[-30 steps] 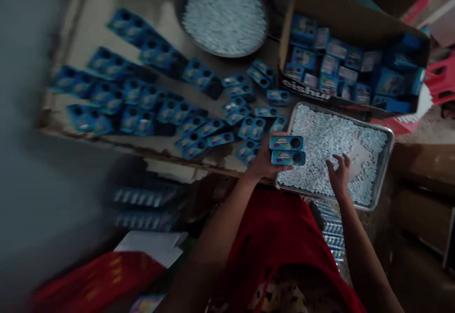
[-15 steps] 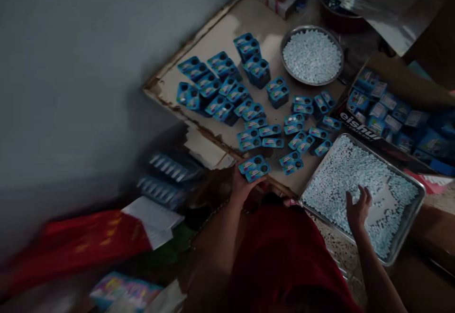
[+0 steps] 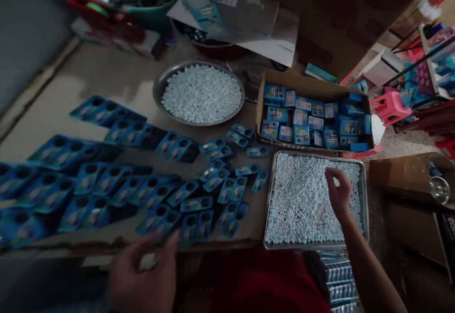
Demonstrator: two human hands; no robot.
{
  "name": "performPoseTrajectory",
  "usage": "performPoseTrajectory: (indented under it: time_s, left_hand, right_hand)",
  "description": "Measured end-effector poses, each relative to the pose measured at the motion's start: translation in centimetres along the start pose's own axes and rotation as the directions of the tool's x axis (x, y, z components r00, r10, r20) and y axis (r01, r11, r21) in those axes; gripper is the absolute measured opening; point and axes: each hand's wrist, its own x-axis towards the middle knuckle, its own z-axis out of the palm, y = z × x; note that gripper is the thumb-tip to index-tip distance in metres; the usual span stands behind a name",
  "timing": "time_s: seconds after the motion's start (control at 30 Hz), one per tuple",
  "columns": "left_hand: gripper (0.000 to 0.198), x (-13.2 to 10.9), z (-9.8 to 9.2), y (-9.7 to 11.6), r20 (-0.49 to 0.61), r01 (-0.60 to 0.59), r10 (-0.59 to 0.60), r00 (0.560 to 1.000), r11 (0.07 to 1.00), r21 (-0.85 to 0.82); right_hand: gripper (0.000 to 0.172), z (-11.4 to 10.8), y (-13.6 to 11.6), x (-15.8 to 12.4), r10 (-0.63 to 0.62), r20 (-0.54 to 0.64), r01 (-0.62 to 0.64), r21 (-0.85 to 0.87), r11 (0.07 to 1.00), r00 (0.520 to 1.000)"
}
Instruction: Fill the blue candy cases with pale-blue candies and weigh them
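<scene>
My left hand [image 3: 145, 268], blurred, hangs at the table's near edge with thumb and fingers apart and nothing visible between them. Just beyond its fingertips stands a pair of small blue boxes [image 3: 158, 219] with round dark holes in their tops. My right hand [image 3: 339, 193] is over a metal tray [image 3: 366, 208] spread with small pale blue and white pellets [image 3: 298, 199]. Its fingers are curled closed; whatever they hold is hidden. More blue boxes [image 3: 106, 178] stand in groups across the table.
A round metal bowl [image 3: 158, 96] heaped with the same pellets sits behind the boxes. Beyond the tray is a cardboard carton [image 3: 261, 99] full of blue boxes. At the right are a brown carton [image 3: 398, 175] and a pink stool [image 3: 389, 106].
The view has swung right. My left hand has let go of the pair of blue boxes it held. My right hand's fingers have gone from spread to curled, and the tray's bare patch is mostly covered.
</scene>
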Motion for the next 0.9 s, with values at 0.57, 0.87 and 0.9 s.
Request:
performPoseTrajectory:
  time_s: [0.57, 0.87, 0.9]
  left_hand:
    - [0.096, 22.7, 46.2, 25.6, 0.884, -0.846, 0.387, 0.263, 0.533, 0.019]
    - [0.071, 21.9, 37.8, 21.6, 0.693, -0.16, 0.603, 0.395, 0.788, -0.594]
    - [0.06, 21.1, 36.6, 21.1, 0.705, -0.015, 0.549, 0.449, 0.794, -0.608]
  right_hand:
    - [0.063, 24.2, -4.5, 27.8, 0.445, 0.339, -0.326, -0.354, 0.877, 0.829]
    - [0.054, 25.8, -3.9, 27.0, 0.426, 0.189, -0.422, -0.066, 0.904, 0.885]
    - [0.052, 25.1, -3.9, 27.1, 0.384, 0.15, -0.388, -0.001, 0.922, 0.911]
